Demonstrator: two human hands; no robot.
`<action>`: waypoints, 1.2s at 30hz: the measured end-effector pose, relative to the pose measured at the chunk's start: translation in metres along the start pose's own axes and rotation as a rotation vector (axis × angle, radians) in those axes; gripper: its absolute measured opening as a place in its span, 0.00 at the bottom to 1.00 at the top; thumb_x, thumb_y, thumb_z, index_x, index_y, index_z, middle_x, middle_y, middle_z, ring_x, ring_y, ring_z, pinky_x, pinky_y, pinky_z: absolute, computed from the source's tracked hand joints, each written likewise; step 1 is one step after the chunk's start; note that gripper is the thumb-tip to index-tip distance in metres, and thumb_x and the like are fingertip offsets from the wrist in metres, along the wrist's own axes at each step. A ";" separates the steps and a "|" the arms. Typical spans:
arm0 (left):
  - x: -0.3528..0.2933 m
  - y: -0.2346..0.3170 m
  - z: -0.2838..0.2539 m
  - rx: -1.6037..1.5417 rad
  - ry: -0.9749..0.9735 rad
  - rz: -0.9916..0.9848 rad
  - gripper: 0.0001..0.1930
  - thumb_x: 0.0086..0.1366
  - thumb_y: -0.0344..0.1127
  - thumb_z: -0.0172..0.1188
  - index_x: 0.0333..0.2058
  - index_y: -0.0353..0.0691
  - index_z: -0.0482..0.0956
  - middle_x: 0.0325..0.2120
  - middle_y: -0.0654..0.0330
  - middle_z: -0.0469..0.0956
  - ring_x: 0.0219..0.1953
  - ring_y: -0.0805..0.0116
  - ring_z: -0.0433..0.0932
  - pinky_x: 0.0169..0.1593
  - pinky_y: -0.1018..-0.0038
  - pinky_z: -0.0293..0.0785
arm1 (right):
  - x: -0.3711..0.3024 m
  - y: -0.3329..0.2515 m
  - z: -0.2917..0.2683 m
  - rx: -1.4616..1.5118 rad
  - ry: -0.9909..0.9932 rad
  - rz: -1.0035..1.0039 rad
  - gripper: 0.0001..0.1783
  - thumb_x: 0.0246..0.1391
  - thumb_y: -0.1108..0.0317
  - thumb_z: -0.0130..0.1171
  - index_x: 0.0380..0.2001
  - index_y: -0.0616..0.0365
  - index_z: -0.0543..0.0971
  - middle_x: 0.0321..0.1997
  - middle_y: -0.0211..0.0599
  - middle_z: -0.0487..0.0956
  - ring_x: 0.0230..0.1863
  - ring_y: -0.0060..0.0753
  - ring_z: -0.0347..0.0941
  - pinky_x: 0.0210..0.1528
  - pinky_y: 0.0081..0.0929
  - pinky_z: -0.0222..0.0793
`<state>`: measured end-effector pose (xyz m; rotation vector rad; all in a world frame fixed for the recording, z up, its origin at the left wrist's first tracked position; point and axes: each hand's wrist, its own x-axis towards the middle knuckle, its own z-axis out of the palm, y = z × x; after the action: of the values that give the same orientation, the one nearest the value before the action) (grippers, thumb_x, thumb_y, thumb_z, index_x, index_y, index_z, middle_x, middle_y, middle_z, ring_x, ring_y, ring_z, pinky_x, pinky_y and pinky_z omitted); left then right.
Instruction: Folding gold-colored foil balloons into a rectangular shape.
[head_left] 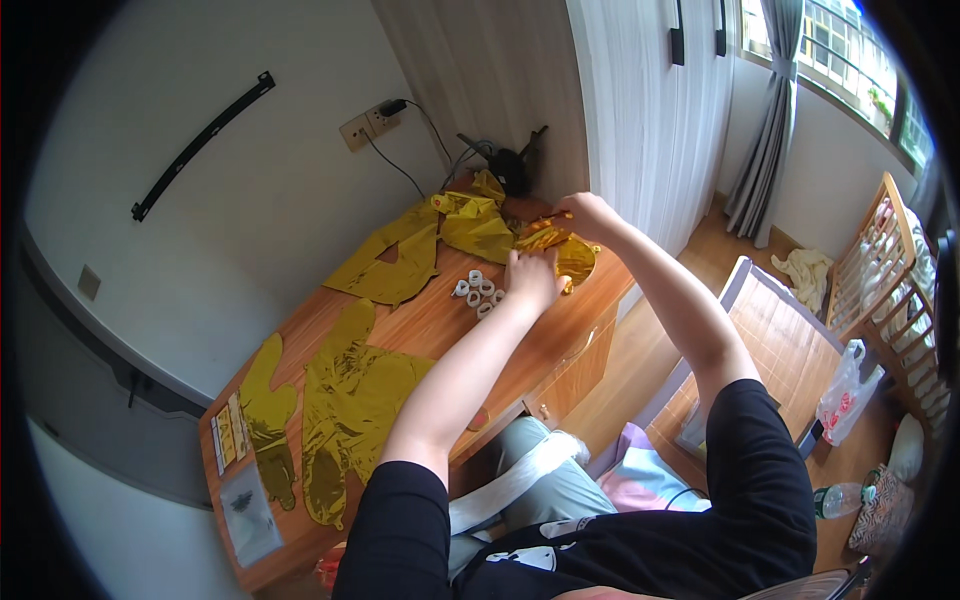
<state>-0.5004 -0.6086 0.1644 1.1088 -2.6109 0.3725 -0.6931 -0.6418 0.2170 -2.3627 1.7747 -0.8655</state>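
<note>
At the far right end of the wooden desk, both my hands are on a crumpled gold foil balloon (575, 258) that lies flat without air. My left hand (535, 278) presses on its near side, fingers curled into the foil. Just beyond, my right hand (590, 215) pinches a raised fold of the same balloon. Several small white rolls (478, 288) sit to the left of my left hand. More limp gold foil balloons are spread around: one piece (475, 222) by the wall, a pointed one (385, 260), a large one (350, 390) and a narrow one (268, 400).
A black router (510, 172) with cables stands at the back, beside the tall wardrobe (640, 110). A printed card (230, 435) and a clear plastic bag (250, 518) lie at the desk's left end. Right of the desk are a low mat-topped bed (780, 330) and a wooden crib (880, 270).
</note>
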 end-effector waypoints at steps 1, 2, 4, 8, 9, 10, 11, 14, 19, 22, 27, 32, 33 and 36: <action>-0.001 -0.006 0.001 0.004 -0.106 -0.118 0.30 0.63 0.59 0.64 0.55 0.45 0.74 0.48 0.52 0.79 0.53 0.56 0.78 0.62 0.56 0.63 | 0.011 -0.013 -0.005 -0.052 0.016 -0.037 0.14 0.57 0.58 0.67 0.40 0.57 0.86 0.37 0.47 0.86 0.41 0.52 0.82 0.46 0.42 0.78; -0.003 -0.012 0.001 0.006 -0.211 -0.238 0.36 0.62 0.67 0.62 0.57 0.44 0.74 0.50 0.52 0.80 0.54 0.56 0.78 0.63 0.56 0.62 | 0.022 -0.024 -0.011 -0.028 -0.017 0.003 0.15 0.57 0.57 0.67 0.41 0.55 0.87 0.38 0.45 0.86 0.41 0.51 0.82 0.47 0.42 0.78; 0.002 -0.014 -0.002 0.013 -0.255 -0.244 0.40 0.60 0.72 0.60 0.58 0.44 0.74 0.51 0.52 0.79 0.55 0.56 0.78 0.64 0.55 0.62 | 0.041 -0.026 -0.025 -0.086 0.021 -0.007 0.14 0.57 0.57 0.65 0.42 0.51 0.87 0.40 0.43 0.86 0.42 0.50 0.82 0.48 0.43 0.78; 0.008 -0.015 -0.008 0.000 -0.351 -0.289 0.49 0.57 0.80 0.56 0.63 0.44 0.71 0.59 0.53 0.76 0.61 0.53 0.74 0.66 0.55 0.61 | 0.081 -0.044 -0.061 -0.128 0.201 -0.007 0.13 0.59 0.56 0.61 0.41 0.49 0.87 0.40 0.41 0.86 0.43 0.50 0.82 0.48 0.44 0.78; 0.009 -0.015 -0.010 -0.013 -0.377 -0.301 0.51 0.57 0.81 0.55 0.65 0.44 0.70 0.62 0.53 0.74 0.63 0.52 0.73 0.67 0.56 0.60 | 0.091 -0.049 -0.072 -0.135 0.308 0.005 0.13 0.59 0.56 0.60 0.40 0.50 0.86 0.40 0.42 0.86 0.44 0.51 0.82 0.48 0.44 0.78; 0.009 -0.017 -0.014 -0.031 -0.417 -0.302 0.52 0.56 0.82 0.55 0.65 0.44 0.69 0.63 0.53 0.73 0.64 0.52 0.73 0.68 0.53 0.61 | 0.098 -0.057 -0.084 -0.112 0.363 0.017 0.14 0.59 0.55 0.60 0.40 0.50 0.86 0.40 0.42 0.85 0.44 0.51 0.82 0.48 0.44 0.78; 0.008 -0.018 -0.017 -0.032 -0.417 -0.308 0.52 0.56 0.82 0.55 0.65 0.44 0.69 0.63 0.53 0.73 0.64 0.52 0.73 0.68 0.53 0.61 | 0.105 -0.065 -0.099 -0.089 0.418 0.030 0.14 0.60 0.55 0.60 0.40 0.50 0.86 0.41 0.42 0.85 0.44 0.51 0.81 0.48 0.45 0.78; 0.008 -0.018 -0.020 -0.065 -0.450 -0.300 0.52 0.56 0.82 0.55 0.66 0.45 0.68 0.62 0.52 0.73 0.64 0.50 0.73 0.69 0.51 0.60 | 0.126 -0.079 -0.157 -0.087 0.567 0.070 0.14 0.60 0.56 0.60 0.41 0.50 0.87 0.41 0.42 0.85 0.44 0.48 0.82 0.46 0.44 0.78; -0.007 -0.047 -0.017 -0.105 -0.336 -0.399 0.61 0.48 0.84 0.60 0.72 0.47 0.60 0.67 0.47 0.68 0.69 0.49 0.67 0.72 0.55 0.58 | 0.133 -0.119 -0.252 -0.041 0.825 0.054 0.17 0.58 0.54 0.64 0.34 0.59 0.86 0.40 0.48 0.86 0.42 0.53 0.82 0.47 0.45 0.75; 0.017 -0.044 -0.010 -0.305 -0.285 -0.398 0.68 0.53 0.85 0.55 0.77 0.44 0.38 0.75 0.45 0.54 0.77 0.50 0.53 0.75 0.61 0.55 | 0.155 -0.099 -0.333 -0.302 0.936 0.088 0.22 0.64 0.50 0.57 0.29 0.56 0.87 0.31 0.47 0.86 0.32 0.49 0.83 0.37 0.44 0.76; 0.063 -0.052 -0.027 -0.404 -0.415 -0.422 0.62 0.61 0.84 0.45 0.77 0.41 0.38 0.40 0.46 0.86 0.47 0.54 0.85 0.51 0.62 0.80 | 0.128 -0.048 -0.436 -0.042 1.030 -0.139 0.26 0.63 0.46 0.58 0.24 0.57 0.86 0.26 0.45 0.85 0.28 0.46 0.82 0.35 0.41 0.75; 0.053 -0.125 0.007 -0.574 -0.258 -0.581 0.57 0.66 0.77 0.46 0.76 0.36 0.40 0.35 0.46 0.86 0.35 0.57 0.87 0.44 0.64 0.82 | 0.072 -0.068 -0.467 -1.110 0.883 0.085 0.19 0.67 0.52 0.58 0.42 0.57 0.85 0.37 0.35 0.87 0.35 0.34 0.82 0.41 0.33 0.78; 0.060 -0.118 0.011 -0.718 -0.255 -0.602 0.56 0.66 0.74 0.50 0.75 0.35 0.40 0.33 0.46 0.85 0.25 0.60 0.86 0.35 0.66 0.83 | 0.051 -0.054 -0.482 -1.137 0.878 0.100 0.19 0.67 0.52 0.58 0.42 0.57 0.85 0.37 0.35 0.87 0.35 0.34 0.82 0.41 0.33 0.78; 0.070 -0.115 0.029 -1.001 -0.241 -0.639 0.55 0.68 0.67 0.56 0.75 0.34 0.39 0.31 0.48 0.85 0.20 0.63 0.84 0.28 0.69 0.82 | 0.011 -0.039 -0.496 0.374 0.539 -0.452 0.16 0.70 0.59 0.57 0.51 0.58 0.82 0.44 0.34 0.85 0.42 0.32 0.81 0.46 0.32 0.79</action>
<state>-0.4677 -0.7413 0.1762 1.4721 -1.9355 -1.1122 -0.8892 -0.5016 0.6528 -2.4389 1.0327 -1.8499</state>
